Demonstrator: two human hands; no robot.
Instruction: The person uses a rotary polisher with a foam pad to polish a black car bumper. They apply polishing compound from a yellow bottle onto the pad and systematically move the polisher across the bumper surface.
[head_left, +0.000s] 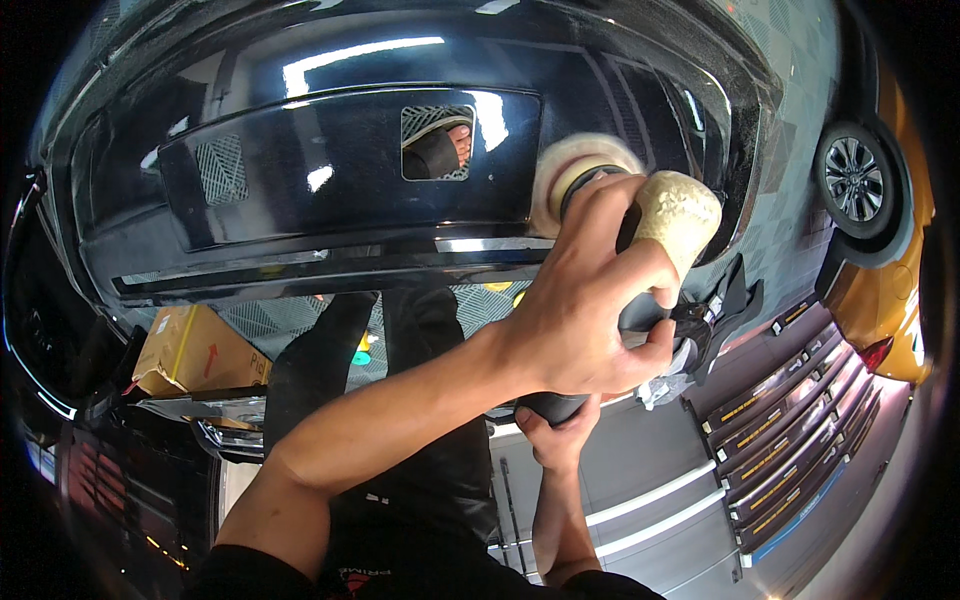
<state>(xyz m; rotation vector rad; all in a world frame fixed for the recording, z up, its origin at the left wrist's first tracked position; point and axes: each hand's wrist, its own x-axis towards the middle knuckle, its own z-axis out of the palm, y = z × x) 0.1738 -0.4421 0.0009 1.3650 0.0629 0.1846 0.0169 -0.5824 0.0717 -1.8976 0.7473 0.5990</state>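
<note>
A power polisher (690, 220) with a black body and a worn cream-coloured end is in both my hands. Its round pad (553, 168) is blurred as if spinning and lies against a glossy black car bumper (300, 200). My left hand (575, 310) reaches across from the lower left, its fingers closed over the polisher's head. Lower down, my right hand (560, 432) wraps around the black rear handle. The bumper has two square cutouts, and a foot in a dark sandal (440, 150) shows through the right one. The polisher hides the bumper surface beneath the pad.
An open cardboard box (205, 350) stands at the left, beside a dark car (50, 330). An orange car (880, 290) with a dark wheel (855, 178) is at the right. Long dark boxes (790, 430) lie in a row below it. Grey patterned tiles (790, 190) cover the floor.
</note>
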